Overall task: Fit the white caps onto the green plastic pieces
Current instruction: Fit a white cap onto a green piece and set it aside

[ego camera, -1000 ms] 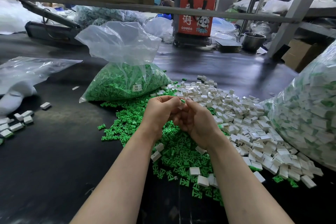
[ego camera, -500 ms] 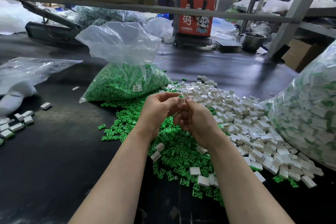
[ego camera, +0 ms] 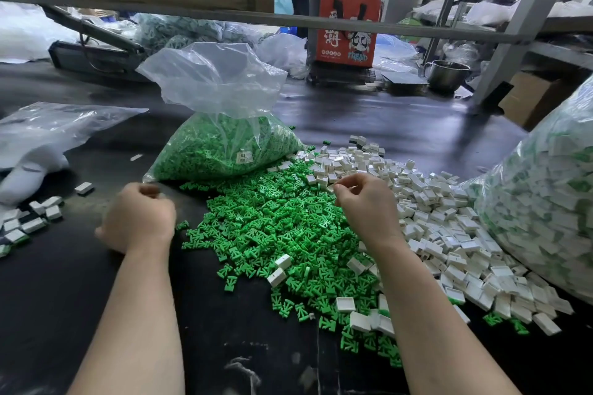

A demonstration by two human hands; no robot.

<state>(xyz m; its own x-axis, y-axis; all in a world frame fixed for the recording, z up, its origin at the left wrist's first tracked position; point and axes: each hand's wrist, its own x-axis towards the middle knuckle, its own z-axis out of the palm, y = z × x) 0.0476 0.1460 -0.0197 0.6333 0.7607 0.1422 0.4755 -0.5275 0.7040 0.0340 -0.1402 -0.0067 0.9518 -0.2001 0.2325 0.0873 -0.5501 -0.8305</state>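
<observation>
The person's left hand (ego camera: 138, 218) rests over the dark bench (ego camera: 96, 314) at the left edge of the loose heap of small green plastic pieces (ego camera: 276, 221), its fingers curled under; whether they hold anything cannot be told. The right hand (ego camera: 365, 205) hovers where the green heap meets the pile of small white rectangular caps (ego camera: 449, 234), fingers bent with thumb and forefinger close together at the tips; what they pinch, if anything, is too small to make out. Half a second ago both hands were raised together at the middle, working a piece between them; now they have parted, left hand out leftward, right hand down to the caps. A clear plastic bag of green pieces (ego camera: 221, 144) stands just behind the heap, and a large clear bag of capped pieces (ego camera: 539, 202) bulges at the right edge. Bare bench lies open left of the heap, up to a small cluster of capped pieces (ego camera: 29, 221).
</observation>
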